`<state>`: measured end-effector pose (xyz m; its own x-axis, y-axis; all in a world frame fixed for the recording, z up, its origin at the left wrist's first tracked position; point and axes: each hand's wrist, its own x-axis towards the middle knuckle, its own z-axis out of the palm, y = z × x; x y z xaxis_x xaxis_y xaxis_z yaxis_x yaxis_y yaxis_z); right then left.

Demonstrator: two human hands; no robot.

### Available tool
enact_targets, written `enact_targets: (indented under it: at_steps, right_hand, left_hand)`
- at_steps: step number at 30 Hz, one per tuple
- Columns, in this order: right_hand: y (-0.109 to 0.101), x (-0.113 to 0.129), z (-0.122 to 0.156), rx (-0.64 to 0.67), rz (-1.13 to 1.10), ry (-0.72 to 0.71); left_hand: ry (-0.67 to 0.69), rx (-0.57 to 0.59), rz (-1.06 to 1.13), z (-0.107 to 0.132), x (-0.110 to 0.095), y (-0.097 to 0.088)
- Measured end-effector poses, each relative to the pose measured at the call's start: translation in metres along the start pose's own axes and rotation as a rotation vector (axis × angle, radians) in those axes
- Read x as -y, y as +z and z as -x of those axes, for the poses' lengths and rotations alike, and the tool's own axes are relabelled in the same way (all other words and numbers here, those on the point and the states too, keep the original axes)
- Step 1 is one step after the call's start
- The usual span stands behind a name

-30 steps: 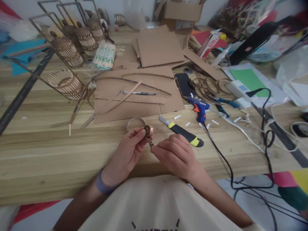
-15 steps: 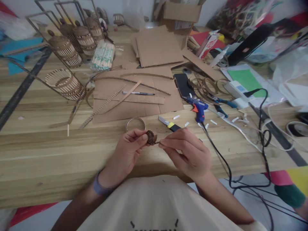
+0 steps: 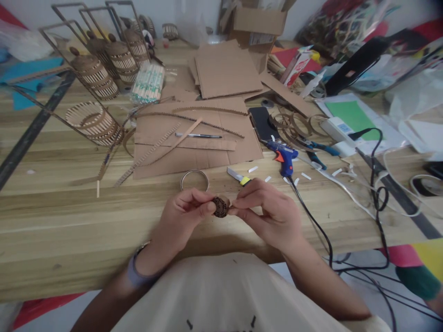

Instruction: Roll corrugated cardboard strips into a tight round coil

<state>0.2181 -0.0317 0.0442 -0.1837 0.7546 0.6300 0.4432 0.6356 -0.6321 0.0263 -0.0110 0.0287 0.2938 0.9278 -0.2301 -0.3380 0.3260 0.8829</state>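
Small cardboard roll [image 3: 220, 206] is between your two hands, above the near part of the table [image 3: 86, 230]. Your left hand [image 3: 180, 214] has it gripped, thumb and fingers on its left edge. Your right hand [image 3: 275, 214] is at the right edge, fingers pinched together, looks like on the short strip end [image 3: 230, 209]. Both hands equally near. Coiled face points toward you; axis seems to run away from you, slightly right, exact tilt can't tell. Metal ring [image 3: 194, 180] lies just beyond your left fingers. Cutter [image 3: 236, 175] just beyond your right hand, which hides its handle. Glue gun [image 3: 285, 157] farther right, cardboard sheet [image 3: 197, 161] farther back. Nothing stands between hands and roll.
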Motion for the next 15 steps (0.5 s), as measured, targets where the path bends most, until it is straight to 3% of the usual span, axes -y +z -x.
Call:
enact_targets:
  at_steps: [3, 5, 10, 12, 15]
  right_hand:
    - [-0.002, -0.001, -0.002, 0.027, -0.053, 0.082]
    - [-0.006, -0.002, -0.005, 0.112, -0.09, 0.179]
    - [-0.015, -0.005, -0.012, 0.365, -0.18, 0.42]
    - [-0.014, -0.007, -0.014, 0.427, -0.229, 0.49]
    - [-0.007, -0.011, -0.012, 0.36, -0.327, 0.558]
  left_hand:
    - [0.087, 0.019, -0.136, 0.004, -0.004, -0.004]
    - [0.169, 0.059, -0.277, 0.006, -0.009, -0.008]
    - [0.354, 0.355, -0.553, 0.001, -0.024, -0.015]
    - [0.306, 0.433, -0.515, -0.002, -0.025, -0.015]
    - [0.11, 0.355, -0.266, -0.006, -0.017, -0.014]
